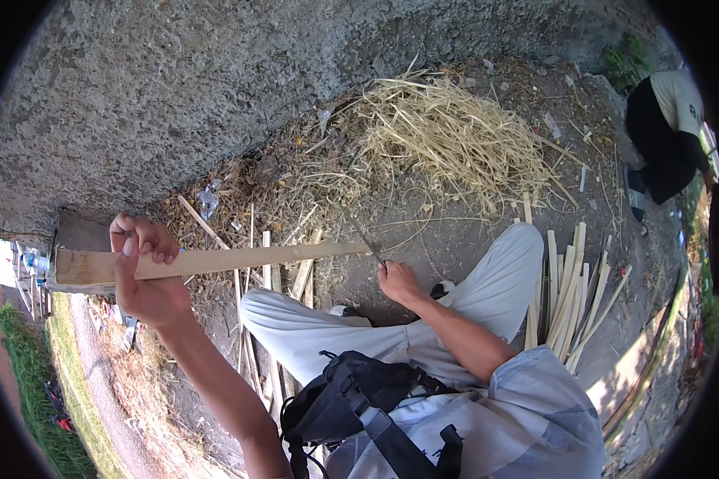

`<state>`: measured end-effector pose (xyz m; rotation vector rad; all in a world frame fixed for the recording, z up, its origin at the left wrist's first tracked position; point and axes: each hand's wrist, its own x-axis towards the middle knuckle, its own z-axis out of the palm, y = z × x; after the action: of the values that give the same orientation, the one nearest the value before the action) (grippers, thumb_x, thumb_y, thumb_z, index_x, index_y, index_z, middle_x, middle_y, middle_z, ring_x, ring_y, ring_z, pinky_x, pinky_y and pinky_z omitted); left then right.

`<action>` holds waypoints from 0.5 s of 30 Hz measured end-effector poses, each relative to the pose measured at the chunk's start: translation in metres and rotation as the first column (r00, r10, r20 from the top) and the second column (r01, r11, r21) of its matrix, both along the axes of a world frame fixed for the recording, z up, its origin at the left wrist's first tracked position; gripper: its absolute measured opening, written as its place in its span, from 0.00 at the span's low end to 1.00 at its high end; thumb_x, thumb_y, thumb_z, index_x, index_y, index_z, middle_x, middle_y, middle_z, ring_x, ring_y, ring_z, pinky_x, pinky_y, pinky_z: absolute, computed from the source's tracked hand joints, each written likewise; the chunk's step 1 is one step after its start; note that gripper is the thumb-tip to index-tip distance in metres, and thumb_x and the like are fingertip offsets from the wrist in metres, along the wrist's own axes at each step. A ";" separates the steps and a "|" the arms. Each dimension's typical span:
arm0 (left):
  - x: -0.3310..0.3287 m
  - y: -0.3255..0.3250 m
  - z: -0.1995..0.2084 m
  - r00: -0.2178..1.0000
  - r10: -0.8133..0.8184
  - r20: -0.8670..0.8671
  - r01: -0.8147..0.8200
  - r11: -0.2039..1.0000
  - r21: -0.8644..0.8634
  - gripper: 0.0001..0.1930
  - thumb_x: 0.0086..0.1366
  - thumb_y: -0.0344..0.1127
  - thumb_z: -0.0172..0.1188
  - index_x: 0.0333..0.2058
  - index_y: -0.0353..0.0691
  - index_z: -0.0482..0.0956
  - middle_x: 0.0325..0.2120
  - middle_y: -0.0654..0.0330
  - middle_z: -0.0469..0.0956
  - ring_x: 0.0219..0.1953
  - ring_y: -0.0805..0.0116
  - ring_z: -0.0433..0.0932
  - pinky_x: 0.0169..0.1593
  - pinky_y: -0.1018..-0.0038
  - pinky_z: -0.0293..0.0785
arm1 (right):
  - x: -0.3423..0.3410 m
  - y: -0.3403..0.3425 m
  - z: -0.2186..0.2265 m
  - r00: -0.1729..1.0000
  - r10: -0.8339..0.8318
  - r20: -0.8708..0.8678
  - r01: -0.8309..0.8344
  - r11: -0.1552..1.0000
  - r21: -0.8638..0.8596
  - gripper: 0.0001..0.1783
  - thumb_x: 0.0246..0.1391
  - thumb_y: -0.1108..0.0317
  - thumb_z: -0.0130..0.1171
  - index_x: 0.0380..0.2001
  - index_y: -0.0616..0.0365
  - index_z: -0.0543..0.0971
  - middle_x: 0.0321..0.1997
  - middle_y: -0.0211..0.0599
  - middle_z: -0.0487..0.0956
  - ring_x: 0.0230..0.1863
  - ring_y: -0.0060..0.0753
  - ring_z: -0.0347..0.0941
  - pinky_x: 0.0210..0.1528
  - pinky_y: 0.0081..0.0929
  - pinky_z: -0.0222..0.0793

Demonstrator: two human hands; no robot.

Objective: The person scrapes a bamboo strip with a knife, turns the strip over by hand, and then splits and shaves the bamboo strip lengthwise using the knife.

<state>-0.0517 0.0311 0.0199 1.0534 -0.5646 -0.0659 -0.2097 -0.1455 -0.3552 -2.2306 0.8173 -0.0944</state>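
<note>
A long, pale bamboo slat (268, 256) reaches across in front of me, broader at its left end and narrower at its right. Toward its left end my left hand (152, 267) grips it, the fingers curled over the upper edge. My right hand (399, 283) is closed round the handle of a knife (367, 239), in front of my crossed legs. The knife's dark blade points up and away, and it meets or overlaps the slat's right end; I cannot tell how deep it sits. Most of the handle is hidden in my fist.
Thin shavings (463, 140) lie heaped beyond my knees, by a rough wall (208, 80). Split slats (571, 287) are bundled at my right, and more slats (268, 271) lie at my left. A grey block (84, 227) stands behind the slat's left end. Another person (667, 132) is at far right.
</note>
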 end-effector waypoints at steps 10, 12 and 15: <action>0.010 -0.009 -0.015 0.992 -0.091 0.090 0.099 0.990 -0.098 0.17 0.62 0.34 0.49 0.19 0.49 0.51 0.15 0.68 0.48 0.18 0.77 0.48 0.23 0.77 0.47 | 0.036 0.044 0.127 0.909 0.142 0.391 -0.264 0.923 0.279 0.26 0.66 0.55 0.40 0.26 0.66 0.75 0.15 0.56 0.73 0.21 0.62 0.73 0.28 0.51 0.70; 0.002 -0.023 -0.013 0.933 0.359 0.016 -0.356 0.930 -0.086 0.19 0.63 0.35 0.49 0.18 0.50 0.49 0.13 0.69 0.45 0.16 0.78 0.44 0.21 0.77 0.44 | 0.037 0.050 0.108 0.897 0.122 0.424 -0.253 0.929 0.269 0.28 0.67 0.53 0.37 0.26 0.66 0.75 0.14 0.56 0.73 0.19 0.63 0.72 0.26 0.50 0.70; -0.008 -0.036 -0.007 0.871 0.490 -0.029 -0.491 0.867 -0.091 0.19 0.64 0.35 0.48 0.18 0.50 0.49 0.13 0.69 0.46 0.15 0.78 0.44 0.20 0.77 0.44 | 0.034 0.062 0.065 0.928 0.128 0.350 -0.191 0.970 0.151 0.30 0.67 0.52 0.35 0.25 0.66 0.75 0.13 0.56 0.73 0.18 0.63 0.72 0.22 0.51 0.70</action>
<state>-0.0594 -0.0044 0.0132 1.0757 -0.2766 0.4059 -0.1753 -0.0838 -0.2905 -2.0211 0.4351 -0.3033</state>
